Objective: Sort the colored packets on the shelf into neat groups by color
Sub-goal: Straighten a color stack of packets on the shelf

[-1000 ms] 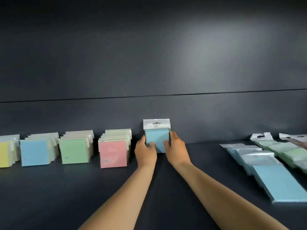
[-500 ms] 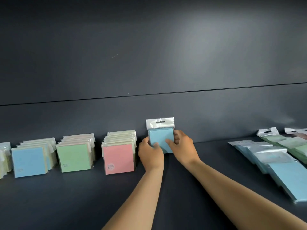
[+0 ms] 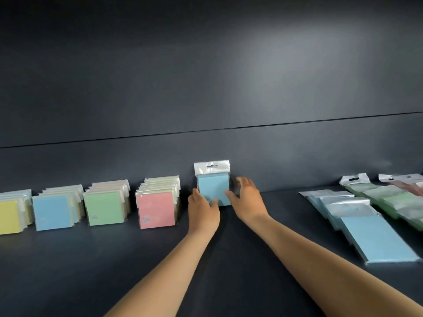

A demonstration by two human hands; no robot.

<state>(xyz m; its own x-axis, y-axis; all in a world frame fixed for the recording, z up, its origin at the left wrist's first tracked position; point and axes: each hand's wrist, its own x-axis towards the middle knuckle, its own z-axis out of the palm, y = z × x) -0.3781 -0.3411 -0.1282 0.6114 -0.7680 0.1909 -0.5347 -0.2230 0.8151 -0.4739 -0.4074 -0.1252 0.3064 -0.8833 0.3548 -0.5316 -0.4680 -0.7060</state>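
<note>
Loosening at the fingers, the right hand (image 3: 246, 197) had come off the blue packet (image 3: 214, 189): half a second before it was wrapped round the packet's right edge, and now its fingers were spread and relaxed, only a fingertip or the thumb near the lower right corner, and whether that one touched could not be told. The left hand (image 3: 202, 208) kept its place at the lower left corner, thumb lying across the front face and the other fingers hidden behind, so it seemed to pinch the packet lightly and steady it.

By my reading, the packet had just been stood up at the back of the shelf (image 3: 229, 259) and was being let go, starting a new upright row right of the pink stack (image 3: 156, 209). Many more remained: blue packets lying flat (image 3: 366, 234) and green ones (image 3: 393, 200) waited well apart on the right.

The packet itself stood upright, close to the dark back wall (image 3: 206, 88), a pale blue square in a clear sleeve with a white hang tab on top. Left of the pink stack stood the green stack (image 3: 104, 208), a blue stack (image 3: 52, 212) and a yellow stack (image 3: 9, 217) at the edge of view
</note>
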